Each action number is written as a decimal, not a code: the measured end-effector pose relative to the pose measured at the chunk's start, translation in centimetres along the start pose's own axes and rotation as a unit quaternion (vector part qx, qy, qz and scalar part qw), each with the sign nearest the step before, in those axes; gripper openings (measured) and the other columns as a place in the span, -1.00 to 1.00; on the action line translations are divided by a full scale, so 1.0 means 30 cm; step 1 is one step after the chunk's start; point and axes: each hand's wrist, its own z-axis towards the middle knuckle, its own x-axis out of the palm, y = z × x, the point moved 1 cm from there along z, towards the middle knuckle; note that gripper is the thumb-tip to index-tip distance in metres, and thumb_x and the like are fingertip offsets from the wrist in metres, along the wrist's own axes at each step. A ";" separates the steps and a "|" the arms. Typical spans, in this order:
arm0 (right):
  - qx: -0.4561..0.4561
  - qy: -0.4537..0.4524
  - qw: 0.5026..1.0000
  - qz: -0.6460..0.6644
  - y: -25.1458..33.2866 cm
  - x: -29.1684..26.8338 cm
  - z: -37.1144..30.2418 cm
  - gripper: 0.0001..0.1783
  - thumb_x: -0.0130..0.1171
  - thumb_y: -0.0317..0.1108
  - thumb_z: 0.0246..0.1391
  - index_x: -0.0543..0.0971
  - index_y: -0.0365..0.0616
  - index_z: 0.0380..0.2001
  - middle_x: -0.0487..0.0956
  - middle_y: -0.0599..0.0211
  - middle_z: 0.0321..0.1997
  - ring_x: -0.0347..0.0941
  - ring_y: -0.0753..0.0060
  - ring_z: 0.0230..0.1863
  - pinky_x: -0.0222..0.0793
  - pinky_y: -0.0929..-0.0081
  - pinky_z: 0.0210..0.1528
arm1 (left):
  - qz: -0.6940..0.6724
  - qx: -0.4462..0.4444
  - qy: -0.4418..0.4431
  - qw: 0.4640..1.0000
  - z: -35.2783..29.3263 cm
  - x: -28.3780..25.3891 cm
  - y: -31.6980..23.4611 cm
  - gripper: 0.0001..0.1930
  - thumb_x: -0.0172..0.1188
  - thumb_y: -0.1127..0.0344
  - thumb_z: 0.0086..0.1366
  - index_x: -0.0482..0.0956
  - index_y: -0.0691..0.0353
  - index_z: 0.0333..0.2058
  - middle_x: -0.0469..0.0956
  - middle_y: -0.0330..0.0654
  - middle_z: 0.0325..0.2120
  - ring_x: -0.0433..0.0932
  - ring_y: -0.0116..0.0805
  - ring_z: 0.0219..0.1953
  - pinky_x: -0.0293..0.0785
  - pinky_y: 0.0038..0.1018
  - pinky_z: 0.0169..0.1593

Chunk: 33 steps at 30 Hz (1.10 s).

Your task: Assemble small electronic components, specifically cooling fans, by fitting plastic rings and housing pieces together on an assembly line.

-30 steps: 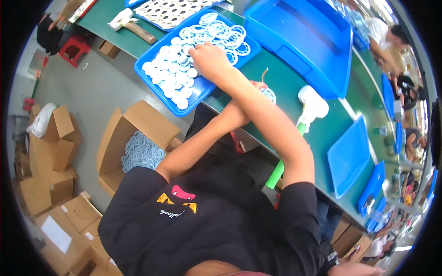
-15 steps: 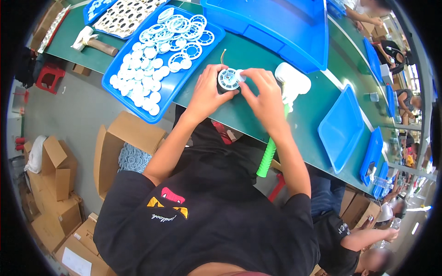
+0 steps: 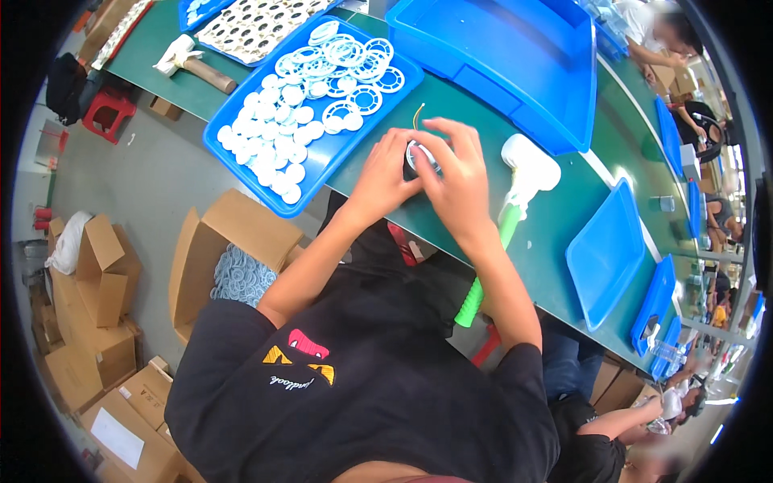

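Observation:
Over the near edge of the green table, my left hand (image 3: 385, 179) is wrapped round a small round motor-like part (image 3: 411, 162) with a dark body and a white top. Thin coloured wires (image 3: 419, 115) stick out of its far side. My right hand (image 3: 457, 179) lies over the same part, its thumb and fingers closed on the top and largely hiding it. Whether a white disc is under those fingers cannot be seen. To the left is a blue tray (image 3: 318, 163) with a heap of white discs (image 3: 266, 137) and slotted white rings (image 3: 346, 60).
Right of my hands lies a mallet (image 3: 531, 163) with a white head and green handle. A wooden-handled hammer (image 3: 205, 74) is at the far left. A large blue bin (image 3: 491, 80) and a blue tray (image 3: 608, 258) are on the table; an open carton (image 3: 193, 274) stands below. Other people sit at right.
My right hand has moved from pinching a white disc at the part's edge to covering its top. The view has shifted, so the scene sits lower and further right.

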 end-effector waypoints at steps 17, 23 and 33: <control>0.001 0.097 0.992 0.082 -0.062 0.189 0.218 -0.81 0.27 -0.33 0.14 0.65 -0.22 -0.26 0.56 0.12 -0.25 0.53 -0.02 -0.14 0.50 0.12 -0.09 | -0.042 0.013 0.006 0.999 -0.018 0.017 -0.006 -0.33 0.44 0.19 0.18 0.39 0.33 0.20 0.46 0.12 0.14 0.47 -0.01 0.19 0.32 -0.19 0.29; 0.266 -0.112 0.939 0.189 -0.185 -0.219 -0.081 -0.76 0.21 -0.33 0.31 0.65 -0.27 -0.07 0.56 0.33 -0.27 0.43 0.54 -0.32 0.36 0.54 -0.24 | -0.044 -0.026 0.021 0.998 -0.015 -0.007 -0.053 -0.34 0.54 0.29 0.05 0.43 0.33 0.09 0.50 0.02 -0.03 0.51 0.01 0.05 0.42 -0.22 0.14; 0.379 -0.101 0.911 -0.126 -0.159 -0.522 -0.569 -0.65 0.33 -0.33 0.15 0.63 -0.25 -0.02 0.54 0.11 -0.15 0.49 0.11 -0.15 0.43 0.26 -0.10 | -0.144 -0.139 0.106 0.974 0.000 0.025 -0.103 -0.39 0.46 0.39 0.16 0.40 0.33 0.16 0.52 -0.09 0.02 0.52 -0.25 0.07 0.42 -0.37 0.17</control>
